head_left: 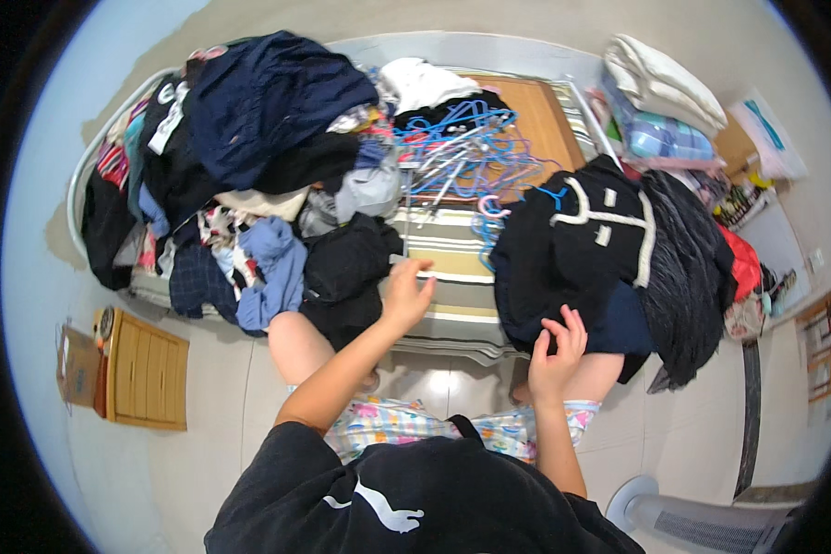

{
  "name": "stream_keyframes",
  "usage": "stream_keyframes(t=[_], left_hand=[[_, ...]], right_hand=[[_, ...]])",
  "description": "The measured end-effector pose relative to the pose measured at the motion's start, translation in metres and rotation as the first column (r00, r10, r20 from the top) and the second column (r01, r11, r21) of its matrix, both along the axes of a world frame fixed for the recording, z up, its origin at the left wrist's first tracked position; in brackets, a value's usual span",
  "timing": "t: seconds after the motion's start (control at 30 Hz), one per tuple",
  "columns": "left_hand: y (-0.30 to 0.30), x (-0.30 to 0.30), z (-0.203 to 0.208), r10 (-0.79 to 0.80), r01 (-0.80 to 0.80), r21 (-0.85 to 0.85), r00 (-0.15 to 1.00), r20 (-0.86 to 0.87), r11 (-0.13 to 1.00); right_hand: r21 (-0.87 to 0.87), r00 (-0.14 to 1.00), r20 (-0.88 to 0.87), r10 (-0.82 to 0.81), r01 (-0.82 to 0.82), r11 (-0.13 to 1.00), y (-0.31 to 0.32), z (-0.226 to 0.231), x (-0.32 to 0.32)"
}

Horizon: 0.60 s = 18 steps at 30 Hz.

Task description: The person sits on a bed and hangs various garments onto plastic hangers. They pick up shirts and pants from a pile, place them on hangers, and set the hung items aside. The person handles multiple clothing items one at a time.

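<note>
My left hand (406, 294), fingers apart and holding nothing, hovers over the front of the bed's striped sheet (452, 245). Just left of it lies a crumpled black garment (346, 258). On the right, my right hand (560, 353) is also empty, its fingers loosely bent and spread. It is at the front edge of a black hooded or collared top with white trim (572, 249); whether the fingertips touch the cloth I cannot tell. Beyond both hands, a tangle of blue and white hangers (466, 148) lies on the bed.
A tall heap of mixed clothes (272, 102) covers the bed's left side. Shiny black plastic (688, 277) hangs over the front edge at right. Folded bedding (660, 83) is stacked at the far right. A wooden cabinet (146, 369) stands left, a white fan-like appliance (711, 522) lower right.
</note>
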<state>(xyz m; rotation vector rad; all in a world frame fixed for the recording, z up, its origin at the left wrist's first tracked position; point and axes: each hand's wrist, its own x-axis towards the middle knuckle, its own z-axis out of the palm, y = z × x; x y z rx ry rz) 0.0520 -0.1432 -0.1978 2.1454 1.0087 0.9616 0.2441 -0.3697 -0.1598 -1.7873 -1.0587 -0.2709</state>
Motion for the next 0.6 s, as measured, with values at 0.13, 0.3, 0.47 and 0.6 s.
stream_keyframes(t=[0.13,0.3,0.47,0.6], left_hand=[[0.019,-0.085,0.028,0.484,-0.384,0.339,0.825,-0.291,0.859],[0.054,-0.168,0.023,0.764,-0.695,0.320,0.610,-0.210,0.643],[0.070,-0.204,0.018,0.718,-0.740,0.033,0.640,-0.276,0.672],[0.081,-0.216,0.011,0.722,-0.729,0.099,0.634,-0.276,0.678]], right_hand=[[-0.124,0.993,0.081,0.081,-0.071,0.990,0.029,-0.007,-0.033],[-0.131,0.945,0.014,0.327,-0.323,0.937,0.065,-0.018,-0.067],[-0.197,0.908,-0.066,0.414,-0.419,0.886,0.107,-0.031,-0.108],[-0.190,0.842,-0.112,0.528,-0.540,0.820,0.135,-0.027,-0.124]])
